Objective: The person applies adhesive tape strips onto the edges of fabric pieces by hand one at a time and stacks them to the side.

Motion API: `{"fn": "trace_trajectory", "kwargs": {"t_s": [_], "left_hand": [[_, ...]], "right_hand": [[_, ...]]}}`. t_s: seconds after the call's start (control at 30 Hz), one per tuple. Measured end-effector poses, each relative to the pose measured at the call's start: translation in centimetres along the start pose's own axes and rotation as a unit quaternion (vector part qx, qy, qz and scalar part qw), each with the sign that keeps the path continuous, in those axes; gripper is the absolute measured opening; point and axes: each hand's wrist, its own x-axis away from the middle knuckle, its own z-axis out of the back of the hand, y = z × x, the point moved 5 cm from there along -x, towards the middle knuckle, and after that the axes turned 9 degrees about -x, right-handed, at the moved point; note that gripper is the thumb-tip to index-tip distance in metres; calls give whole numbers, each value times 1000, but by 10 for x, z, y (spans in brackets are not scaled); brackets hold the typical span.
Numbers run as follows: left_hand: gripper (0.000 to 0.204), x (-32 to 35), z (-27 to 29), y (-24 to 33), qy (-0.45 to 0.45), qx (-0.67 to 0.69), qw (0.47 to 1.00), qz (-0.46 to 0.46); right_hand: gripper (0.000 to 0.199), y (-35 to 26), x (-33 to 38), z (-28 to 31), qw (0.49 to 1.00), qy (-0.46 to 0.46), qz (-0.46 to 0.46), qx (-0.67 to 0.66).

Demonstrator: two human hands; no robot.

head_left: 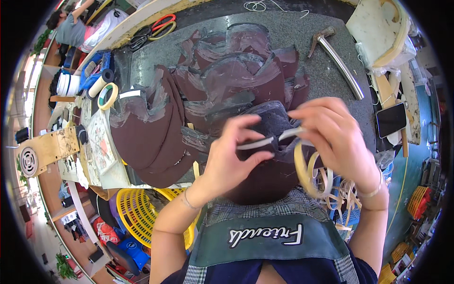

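Note:
My left hand [226,158] curves round a short white strip of tape [256,144], its thumb and forefinger spread apart. Facing it, my right hand [335,137] pinches another white tape end [291,134]; a small gap lies between the two strips. A cream tape roll [303,168] hangs below my right fingers. Both hands are slightly blurred. Under them lies a dark maroon piece [260,182] with a blackish, smeared upper part, its lower edge against my apron. More such pieces [241,78] overlap in a pile beyond, and others [142,137] are stacked to the left.
A hammer [338,64] lies at the right of the dark stone slab [331,38]. Scissors [163,27] lie at the far left. Tape rolls [108,96] stand left, a phone [391,120] right. A yellow basket [139,213] sits below the table edge.

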Motion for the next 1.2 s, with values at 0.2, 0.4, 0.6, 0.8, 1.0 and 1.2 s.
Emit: {"fn": "trace_trajectory", "kwargs": {"t_s": [0.2, 0.4, 0.6, 0.8, 1.0, 1.2], "left_hand": [[28, 39, 24, 49, -55, -99, 953, -283], [33, 48, 35, 50, -21, -185, 943, -275], [45, 51, 14, 32, 51, -293, 895, -334], [46, 58, 15, 31, 110, -333, 869, -349], [29, 53, 21, 18, 139, -274, 908, -285], [27, 48, 22, 10, 167, -232, 927, -242]], "right_hand": [[17, 69, 16, -41, 960, -122, -163, -191], [16, 48, 0, -18, 921, -22, -232, -313], [14, 14, 8, 2, 928, -64, -264, -254], [20, 7, 8, -41, 958, -157, -100, -218], [12, 11, 8, -55, 965, -205, -17, -160], [22, 13, 3, -54, 969, -155, -19, -194]]}}
